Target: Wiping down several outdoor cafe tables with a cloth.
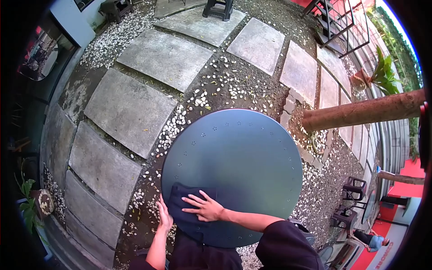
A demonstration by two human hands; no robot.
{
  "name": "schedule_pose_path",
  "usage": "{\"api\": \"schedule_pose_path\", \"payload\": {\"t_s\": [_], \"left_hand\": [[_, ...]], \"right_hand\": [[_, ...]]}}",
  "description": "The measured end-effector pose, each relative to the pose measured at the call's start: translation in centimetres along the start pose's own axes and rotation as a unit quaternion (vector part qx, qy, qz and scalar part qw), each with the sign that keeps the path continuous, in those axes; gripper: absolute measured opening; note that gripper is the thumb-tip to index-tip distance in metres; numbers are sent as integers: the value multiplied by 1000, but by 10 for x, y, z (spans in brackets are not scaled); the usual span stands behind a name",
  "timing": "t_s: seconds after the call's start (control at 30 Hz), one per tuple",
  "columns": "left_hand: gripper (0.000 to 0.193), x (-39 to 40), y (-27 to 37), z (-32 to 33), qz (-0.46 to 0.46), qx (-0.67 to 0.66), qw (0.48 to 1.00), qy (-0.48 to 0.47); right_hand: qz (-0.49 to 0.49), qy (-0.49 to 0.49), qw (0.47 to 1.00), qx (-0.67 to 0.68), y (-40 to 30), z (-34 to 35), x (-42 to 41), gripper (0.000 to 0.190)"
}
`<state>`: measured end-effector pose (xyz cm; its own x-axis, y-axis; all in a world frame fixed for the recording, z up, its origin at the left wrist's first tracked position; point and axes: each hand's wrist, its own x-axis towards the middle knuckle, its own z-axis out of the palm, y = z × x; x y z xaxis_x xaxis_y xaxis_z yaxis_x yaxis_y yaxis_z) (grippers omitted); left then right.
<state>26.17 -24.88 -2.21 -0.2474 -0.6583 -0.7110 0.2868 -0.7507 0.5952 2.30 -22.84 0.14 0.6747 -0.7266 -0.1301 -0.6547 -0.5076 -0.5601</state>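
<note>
Before me is a round dark tabletop (243, 162), with clusters of small holes set in a ring near its rim. A dark folded cloth (180, 202) lies flat on its near left part. My right hand (204, 207) rests palm down on the cloth, fingers spread, pressing it against the surface. At the left rim, my left hand (164, 214) lies along the table's edge with its fingers pointing up. Whether its fingers curl under the rim is hidden.
Concrete paving slabs (131, 111) and white pebbles (175, 118) surround the table. A tree trunk (364, 109) rises at the right. Dark stools (344, 217) and a person (373, 240) are at the lower right. A plastic stool (218, 9) stands at the far top.
</note>
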Motion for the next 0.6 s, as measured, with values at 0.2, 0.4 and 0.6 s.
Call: {"api": "schedule_pose_path", "payload": {"t_s": [0.2, 0.4, 0.6], "left_hand": [[88, 3, -2, -4, -3, -60, 998, -29], [85, 8, -12, 4, 42, -54, 998, -3], [84, -1, -4, 4, 43, -54, 997, 21]], "right_hand": [[129, 101, 985, -56, 93, -63, -9, 62], [590, 351, 709, -161, 230, -115, -55, 58], [474, 318, 808, -143, 142, -66, 40, 60]]}}
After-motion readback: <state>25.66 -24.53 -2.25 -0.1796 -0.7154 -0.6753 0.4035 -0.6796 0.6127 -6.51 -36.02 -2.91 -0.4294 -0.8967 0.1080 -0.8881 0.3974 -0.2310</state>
